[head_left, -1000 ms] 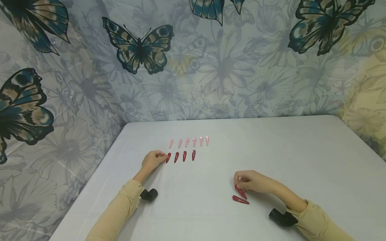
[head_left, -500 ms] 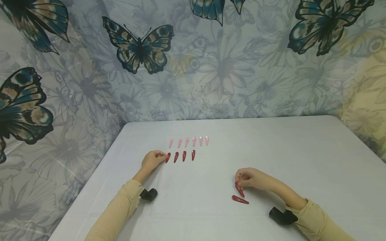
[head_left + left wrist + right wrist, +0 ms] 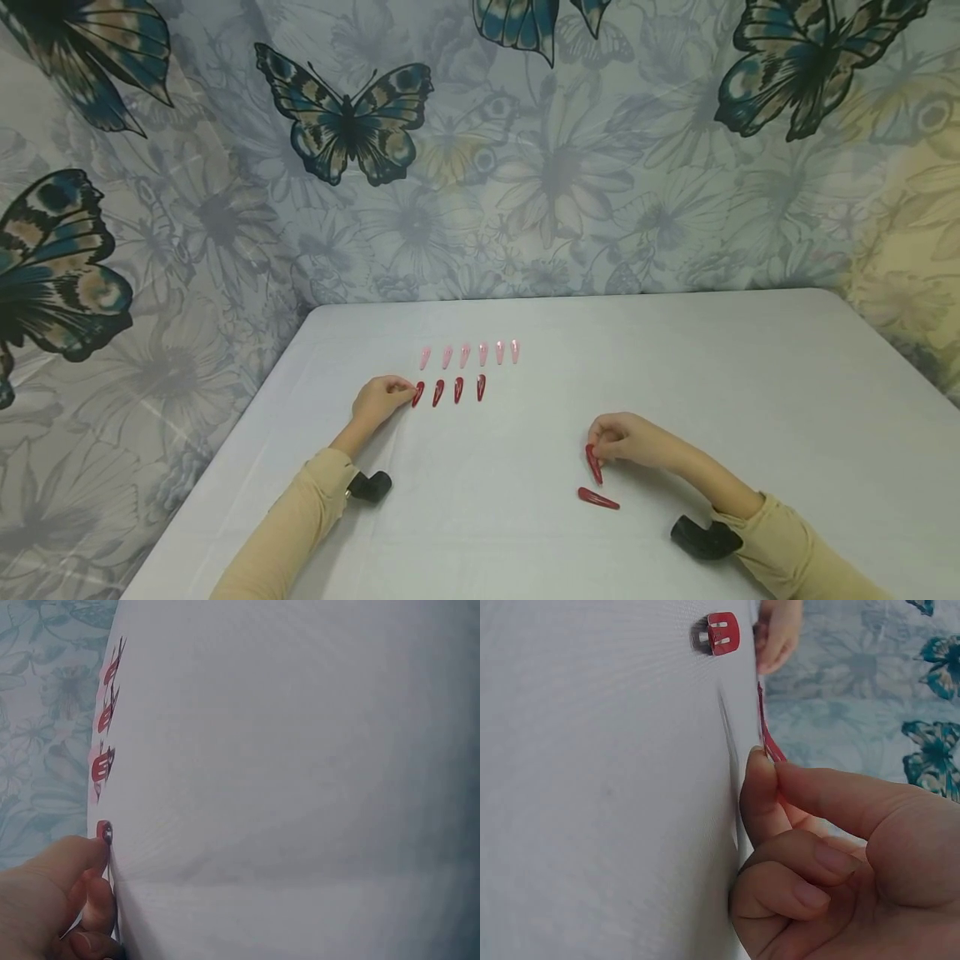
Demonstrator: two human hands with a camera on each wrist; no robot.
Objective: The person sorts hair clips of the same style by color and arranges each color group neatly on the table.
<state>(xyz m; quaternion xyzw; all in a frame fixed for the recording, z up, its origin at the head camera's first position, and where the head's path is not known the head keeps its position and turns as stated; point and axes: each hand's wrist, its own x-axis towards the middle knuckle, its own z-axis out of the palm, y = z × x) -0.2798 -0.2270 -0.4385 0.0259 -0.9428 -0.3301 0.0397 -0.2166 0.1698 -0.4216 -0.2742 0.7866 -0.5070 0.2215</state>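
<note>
My right hand [image 3: 633, 439] pinches a red snap hair clip [image 3: 594, 465] between thumb and forefinger, a little above the white table. In the right wrist view this clip [image 3: 769, 737] shows edge-on at the fingertips. Another red clip [image 3: 598, 498] lies on the table just in front of it. At the left, my left hand [image 3: 382, 400] pinches the leftmost red clip [image 3: 418, 393] of a short row, which stays on the table; its end [image 3: 104, 831] peeks out past the thumb in the left wrist view.
Beside the left hand, the row runs on to the right with more red clips [image 3: 459, 389]. Behind it stretches a row of several pink clips [image 3: 483, 353]. The white table [image 3: 712, 358] ends at a butterfly-patterned cloth wall [image 3: 562, 225].
My right hand has risen slightly and moved away from me with its red clip, parting it from the clip lying in front. The left hand has stayed in place.
</note>
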